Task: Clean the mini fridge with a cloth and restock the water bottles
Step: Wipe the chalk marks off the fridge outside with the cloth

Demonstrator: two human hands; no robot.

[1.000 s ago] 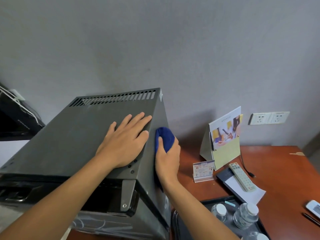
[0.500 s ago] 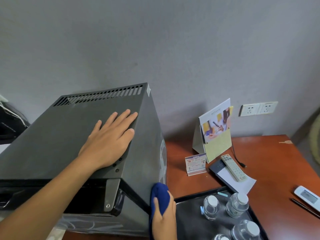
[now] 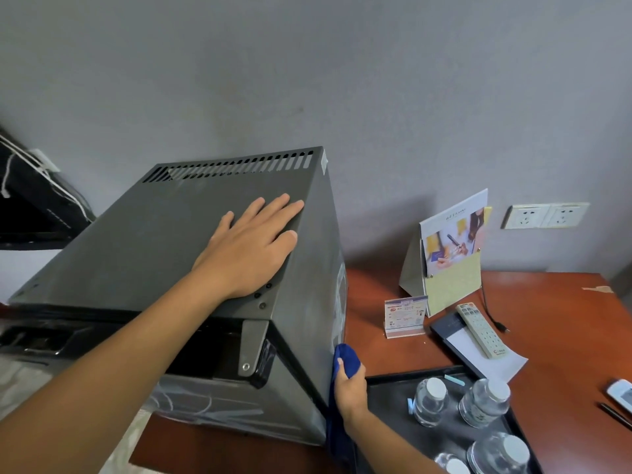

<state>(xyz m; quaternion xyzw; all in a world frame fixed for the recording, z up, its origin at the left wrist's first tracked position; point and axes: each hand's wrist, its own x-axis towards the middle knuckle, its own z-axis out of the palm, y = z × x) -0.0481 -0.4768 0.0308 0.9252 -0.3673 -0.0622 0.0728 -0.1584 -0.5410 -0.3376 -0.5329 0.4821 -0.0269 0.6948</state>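
A dark grey mini fridge (image 3: 171, 241) stands on a red-brown desk (image 3: 554, 313), with vent slots along the back of its top. My left hand (image 3: 253, 248) lies flat on the fridge top, fingers straight. My right hand (image 3: 350, 388) grips a blue cloth (image 3: 345, 359) and presses it against the lower part of the fridge's right side. Several clear water bottles with white caps, such as one bottle (image 3: 429, 401), stand upright on a black tray (image 3: 386, 388) to the right of the fridge.
On the desk behind the tray are a small card stand (image 3: 405, 314), a folded brochure stand (image 3: 448, 254), a white remote (image 3: 482, 331) on a dark folder and paper, a white device (image 3: 620, 395) and a pen at the right edge. Wall sockets (image 3: 543, 215) sit above.
My right hand slid the cloth from the upper part of the fridge's right side down to its lower part. My left hand stayed flat on the top.
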